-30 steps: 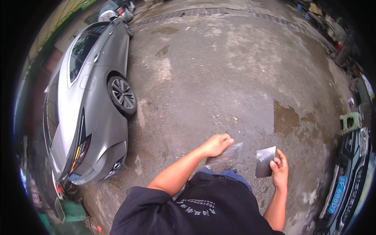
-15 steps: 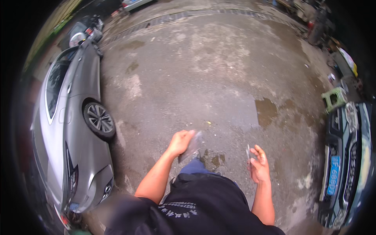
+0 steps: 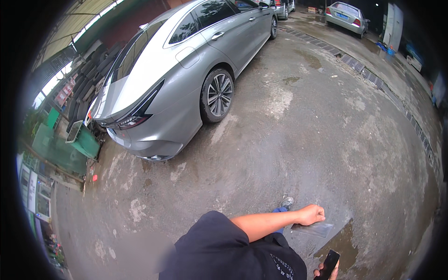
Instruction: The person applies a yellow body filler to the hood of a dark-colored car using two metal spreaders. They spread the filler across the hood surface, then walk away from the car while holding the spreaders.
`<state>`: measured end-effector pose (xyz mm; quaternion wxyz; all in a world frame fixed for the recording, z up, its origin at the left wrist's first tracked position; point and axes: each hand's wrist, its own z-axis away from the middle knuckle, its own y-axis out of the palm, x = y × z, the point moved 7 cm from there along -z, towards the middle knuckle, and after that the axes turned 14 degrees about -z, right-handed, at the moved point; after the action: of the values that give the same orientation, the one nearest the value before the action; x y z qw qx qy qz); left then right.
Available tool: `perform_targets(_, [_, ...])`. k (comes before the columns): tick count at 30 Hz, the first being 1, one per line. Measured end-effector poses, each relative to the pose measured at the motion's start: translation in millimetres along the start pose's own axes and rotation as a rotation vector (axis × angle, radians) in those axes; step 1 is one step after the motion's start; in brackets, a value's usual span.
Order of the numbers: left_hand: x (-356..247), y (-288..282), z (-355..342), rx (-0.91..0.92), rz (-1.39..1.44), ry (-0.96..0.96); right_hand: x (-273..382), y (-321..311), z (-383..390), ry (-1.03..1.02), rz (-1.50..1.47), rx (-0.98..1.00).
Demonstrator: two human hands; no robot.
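Note:
My left hand (image 3: 311, 214) is closed, its fingers pinching a clear plastic bag (image 3: 318, 229) that hangs flat below them. Whether anything is inside the bag is hard to make out. At the lower edge, my right hand (image 3: 334, 273) is wrapped round a black phone (image 3: 331, 262), held upright and tilted. Only a few fingers of that hand show. One shoe (image 3: 288, 202) of mine stands on the ground just beyond the left hand.
A silver car (image 3: 172, 126) stands ahead on the left. Behind it are stacked tyres (image 3: 86, 77) and a green bin (image 3: 85, 141). A drain grate (image 3: 354, 63) crosses the wet concrete (image 3: 289, 140). Another silver car (image 3: 344, 17) is parked at the far right.
My view has swung left toward the silver car, so both hands now appear lower and further right. The left hand keeps the plastic bag; the phone's dark face now shows in my right hand.

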<state>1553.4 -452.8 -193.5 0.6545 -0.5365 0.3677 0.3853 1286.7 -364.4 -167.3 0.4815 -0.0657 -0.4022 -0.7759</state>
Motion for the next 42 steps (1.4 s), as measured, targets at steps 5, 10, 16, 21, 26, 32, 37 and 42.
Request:
perform_targets(5, [32.7,-69.2,-85.1,-0.044,0.051,-0.129,59.4,93.7,-108.3,0.12,-0.199,0.377])
perform_targets(10, [33.3,-137.2,-139.7,-0.076,0.216,-0.204,99.9,165.9,-175.5,0.114,-0.064,0.282])
perform_targets(16, [18.2,-167.7,-200.2,-0.002,0.589,-0.23,135.4,221.6,-233.1,-0.016,-0.129,0.229])
perform_targets(21, [-5.7,-184.4,-246.0,0.008,0.987,-0.197,181.5,278.6,-287.0,0.023,-0.246,0.472])
perform_targets(26, [-29.2,-180.6,-319.9,-0.157,0.922,-0.278,237.9,294.0,-338.5,0.012,-0.336,0.52])
perform_targets(32, [-82.9,-129.0,-454.9,-0.219,0.902,-0.353,343.3,270.7,-414.7,-0.213,-0.283,0.549])
perform_targets(37, [-114.5,-80.8,-569.4,-0.336,0.786,-0.311,439.1,250.8,-464.6,-0.323,-0.164,0.472])
perform_targets(42, [-172.2,-77.9,-681.2,-0.267,0.807,-0.24,514.2,229.0,-499.6,-0.276,-0.105,0.427])
